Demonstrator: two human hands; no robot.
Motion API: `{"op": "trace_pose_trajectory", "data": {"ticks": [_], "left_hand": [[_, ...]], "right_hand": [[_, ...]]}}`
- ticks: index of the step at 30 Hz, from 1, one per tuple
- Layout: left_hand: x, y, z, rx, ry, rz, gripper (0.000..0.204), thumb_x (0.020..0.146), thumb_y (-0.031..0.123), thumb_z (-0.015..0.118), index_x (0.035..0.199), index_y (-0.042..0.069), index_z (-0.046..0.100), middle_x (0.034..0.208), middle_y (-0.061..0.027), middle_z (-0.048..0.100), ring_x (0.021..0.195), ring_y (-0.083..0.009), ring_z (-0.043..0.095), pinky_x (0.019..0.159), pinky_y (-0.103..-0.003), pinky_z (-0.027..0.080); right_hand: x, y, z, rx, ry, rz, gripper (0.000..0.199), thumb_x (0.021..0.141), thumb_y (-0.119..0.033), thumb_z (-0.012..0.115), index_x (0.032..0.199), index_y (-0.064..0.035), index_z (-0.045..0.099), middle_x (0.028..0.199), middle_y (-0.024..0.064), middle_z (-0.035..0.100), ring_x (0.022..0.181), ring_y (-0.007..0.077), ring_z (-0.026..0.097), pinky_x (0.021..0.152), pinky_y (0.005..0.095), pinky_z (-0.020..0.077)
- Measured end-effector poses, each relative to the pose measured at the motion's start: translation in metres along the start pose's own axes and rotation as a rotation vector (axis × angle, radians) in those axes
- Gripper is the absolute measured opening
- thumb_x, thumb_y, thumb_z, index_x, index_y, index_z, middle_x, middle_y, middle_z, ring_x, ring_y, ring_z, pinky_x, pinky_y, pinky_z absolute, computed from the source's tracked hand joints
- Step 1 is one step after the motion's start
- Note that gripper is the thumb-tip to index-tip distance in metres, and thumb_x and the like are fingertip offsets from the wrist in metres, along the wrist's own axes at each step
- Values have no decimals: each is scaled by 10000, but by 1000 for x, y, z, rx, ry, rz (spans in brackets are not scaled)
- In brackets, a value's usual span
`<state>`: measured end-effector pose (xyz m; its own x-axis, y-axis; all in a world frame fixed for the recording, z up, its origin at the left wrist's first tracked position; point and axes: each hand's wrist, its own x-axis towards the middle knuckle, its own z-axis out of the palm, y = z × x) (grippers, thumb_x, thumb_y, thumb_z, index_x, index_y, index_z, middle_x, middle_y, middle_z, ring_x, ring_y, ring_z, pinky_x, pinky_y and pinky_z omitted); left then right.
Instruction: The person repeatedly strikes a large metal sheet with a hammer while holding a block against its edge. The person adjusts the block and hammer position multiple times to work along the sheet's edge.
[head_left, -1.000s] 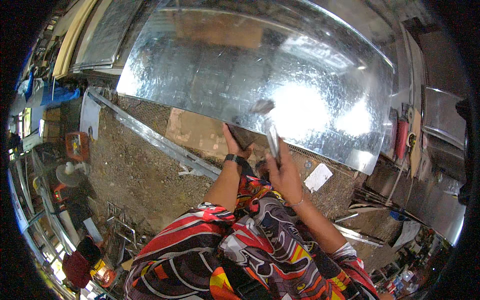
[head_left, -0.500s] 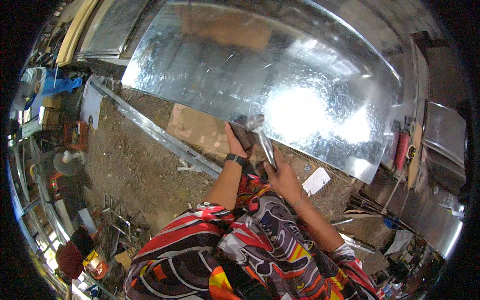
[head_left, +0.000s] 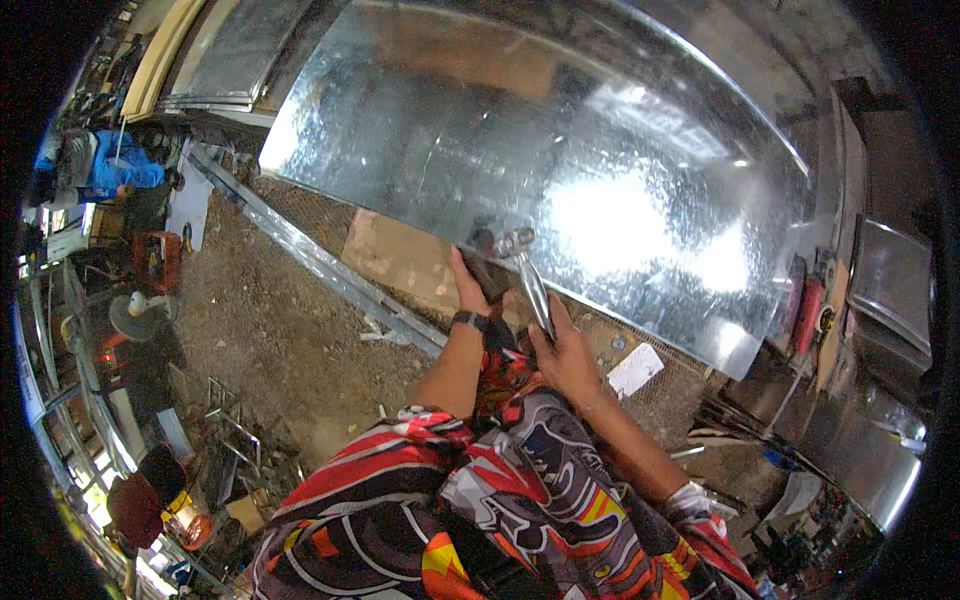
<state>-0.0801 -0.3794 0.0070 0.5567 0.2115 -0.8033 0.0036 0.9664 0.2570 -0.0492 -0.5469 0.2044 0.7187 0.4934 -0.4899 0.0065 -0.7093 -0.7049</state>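
A large shiny metal sheet [head_left: 420,150] stretches ahead of me, its near edge running slantwise past both hands. My left hand [head_left: 470,290], with a dark watch at the wrist, is closed around a dark brown block [head_left: 490,276] at that edge. In my right hand [head_left: 568,358] is a metal hammer [head_left: 535,285], gripped by its handle. The hammer's head is over the sheet's near edge, just right of the block; whether it touches the metal I cannot tell. My left fingers are partly hidden by the block.
Long metal strips [head_left: 300,250] lie slantwise on the dirt floor [head_left: 290,340] to the left. A tan board [head_left: 400,262] shows below the sheet's edge. A white paper piece [head_left: 635,370] lies right of my right hand. An orange-red crate [head_left: 157,260] and a fan [head_left: 135,315] stand far left.
The sheet and surroundings have shifted slightly right in view. The hammer's head has moved a little and appears turned; both hands keep their grips at the sheet's edge.
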Motion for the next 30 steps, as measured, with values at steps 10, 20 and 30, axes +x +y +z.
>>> {"op": "trace_pose_trajectory", "data": {"ticks": [10,20,30], "left_hand": [[-7,7,23,-174,-24,216,723,943,759,508,1312,151,637,1189,-40,687,1025,-250,665,827,-414,583],[-25,-4,11,-101,-105,103,739,999,720,425,1452,145,529,1337,-87,618,1181,-308,619,969,-506,553],[-19,-38,12,54,-45,-70,808,954,803,384,1410,157,554,1344,-95,616,1186,-321,622,972,-532,545]], "right_hand": [[15,-43,-11,3,248,-173,595,1024,-249,635,1495,61,445,1100,272,694,876,330,708,810,401,554],[-11,-9,-33,30,250,22,618,1022,-342,659,1483,30,484,1005,130,712,840,205,648,774,385,534],[-36,35,-35,-65,238,10,587,1031,-248,660,1504,36,460,1142,189,700,937,214,641,849,341,529]]}}
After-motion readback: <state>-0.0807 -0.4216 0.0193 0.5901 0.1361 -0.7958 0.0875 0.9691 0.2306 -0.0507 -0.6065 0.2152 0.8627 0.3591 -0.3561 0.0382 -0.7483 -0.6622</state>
